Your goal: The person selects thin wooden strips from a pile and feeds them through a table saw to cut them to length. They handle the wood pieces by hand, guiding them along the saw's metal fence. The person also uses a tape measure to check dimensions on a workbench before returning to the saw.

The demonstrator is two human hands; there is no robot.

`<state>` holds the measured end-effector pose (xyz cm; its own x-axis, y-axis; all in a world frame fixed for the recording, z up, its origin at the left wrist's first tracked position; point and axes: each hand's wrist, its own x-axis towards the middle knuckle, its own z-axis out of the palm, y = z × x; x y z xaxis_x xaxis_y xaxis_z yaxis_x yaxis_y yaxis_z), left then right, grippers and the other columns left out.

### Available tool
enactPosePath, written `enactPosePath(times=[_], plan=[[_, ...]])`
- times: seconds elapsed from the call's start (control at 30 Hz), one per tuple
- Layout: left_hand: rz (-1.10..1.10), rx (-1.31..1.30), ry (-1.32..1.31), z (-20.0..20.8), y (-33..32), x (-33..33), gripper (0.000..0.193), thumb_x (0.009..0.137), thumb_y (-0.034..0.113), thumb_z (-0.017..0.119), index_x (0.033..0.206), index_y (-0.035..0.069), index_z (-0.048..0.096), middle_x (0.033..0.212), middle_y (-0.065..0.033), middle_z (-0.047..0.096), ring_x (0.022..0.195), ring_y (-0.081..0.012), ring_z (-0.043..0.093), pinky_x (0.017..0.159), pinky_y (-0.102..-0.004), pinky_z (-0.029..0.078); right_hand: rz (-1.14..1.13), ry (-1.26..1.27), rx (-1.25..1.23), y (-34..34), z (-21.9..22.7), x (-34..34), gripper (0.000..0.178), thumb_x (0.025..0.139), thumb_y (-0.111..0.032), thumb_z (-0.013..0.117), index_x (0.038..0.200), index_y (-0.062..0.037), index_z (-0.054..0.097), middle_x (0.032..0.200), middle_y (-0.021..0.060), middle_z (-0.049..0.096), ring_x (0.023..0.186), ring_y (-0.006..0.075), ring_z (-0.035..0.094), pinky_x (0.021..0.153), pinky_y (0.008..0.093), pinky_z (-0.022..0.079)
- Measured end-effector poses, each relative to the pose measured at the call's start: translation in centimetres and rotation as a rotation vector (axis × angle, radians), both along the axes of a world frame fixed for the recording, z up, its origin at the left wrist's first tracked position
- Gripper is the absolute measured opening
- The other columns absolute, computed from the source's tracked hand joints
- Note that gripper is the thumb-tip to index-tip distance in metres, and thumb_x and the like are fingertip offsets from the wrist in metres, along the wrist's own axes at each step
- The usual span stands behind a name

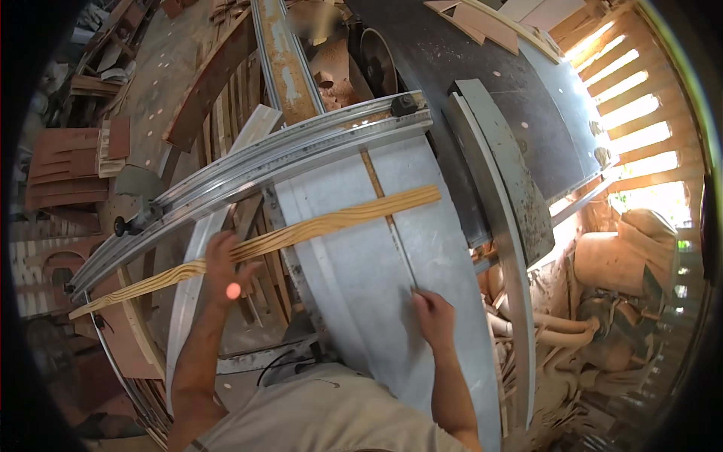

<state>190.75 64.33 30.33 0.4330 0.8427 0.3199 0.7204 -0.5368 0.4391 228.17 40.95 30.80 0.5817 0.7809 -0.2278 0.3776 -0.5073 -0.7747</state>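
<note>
We look down at our two bare hands over a grey metal saw table (444, 248) in a cluttered woodshop. One long, thin strip of pale grained wood (316, 226) lies slantwise across the table, running from low beyond our left hand up past the slot in the table top to end above and a little right of our right hand. Our left hand (224, 265) grasps this strip partway along, fingers wrapped over its top edge. Our right hand (434, 316) rests flat on the table surface, fingers loose and holding nothing, its fingertips at the slot; the strip passes well above it without touching.

We judge the strip light and dry, stiff enough to hold its line yet likely to flex and droop at its unsupported far-left end, which hangs off the table. Its slender section could snap if levered hard. A grip near the middle, as the left hand has, balances it best; a second hold nearer the right end would steady it.

Just beyond the left hand one curved metal guide rail (248, 169) crosses the view, touching the table's far edge. Off to the right of the right hand lies a pile of wood offcuts (572, 331)
</note>
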Motion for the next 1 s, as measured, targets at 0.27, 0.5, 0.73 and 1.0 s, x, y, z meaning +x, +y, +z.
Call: enactPosePath(times=[0.27,0.5,0.73,1.0], plan=[[0.249,-0.038,0.313,-2.2,0.1,-22.3,0.073,0.058,0.024,0.092,0.121,0.007,0.061,0.118,-0.0153,0.058,0.109,-0.0362,0.055,0.091,-0.0446,0.047,0.051,0.634,-0.036,16.3,-5.0,-9.1,0.048,0.099,-0.044,0.055,0.086,0.0015,0.064,0.069,0.0087,0.066,0.055,0.0141,0.063,0.049,0.0279,0.05],[0.17,-0.045,0.108,-2.1,5.4,-21.6,0.055,0.055,0.022,0.09,0.104,0.006,0.07,0.1,-0.0114,0.064,0.095,-0.0335,0.057,0.084,-0.0438,0.046,0.058,0.558,0.053,23.4,-5.9,-9.3,0.042,0.099,-0.042,0.055,0.099,-0.0008,0.063,0.079,0.0068,0.066,0.059,0.013,0.064,0.051,0.0265,0.051],[0.177,0.044,0.112,-2.3,10.6,-15.5,0.056,0.057,0.023,0.089,0.107,0.007,0.07,0.103,-0.01,0.064,0.097,-0.0333,0.056,0.086,-0.0429,0.047,0.063,0.313,0.181,29.5,-6.5,-9.4,0.036,0.097,-0.031,0.062,0.106,0.003,0.065,0.084,0.0059,0.067,0.065,0.0116,0.065,0.056,0.0262,0.052],[0.173,0.204,0.131,-3.8,12.6,-13.3,0.059,0.059,0.021,0.088,0.113,0.008,0.069,0.107,-0.008,0.063,0.101,-0.0327,0.055,0.089,-0.0434,0.046,0.059,0.294,0.371,28.8,-9.2,-10.0,0.026,0.096,-0.02,0.062,0.105,0.0039,0.066,0.084,0.0132,0.07,0.072,0.0161,0.069,0.067,0.0284,0.054]])
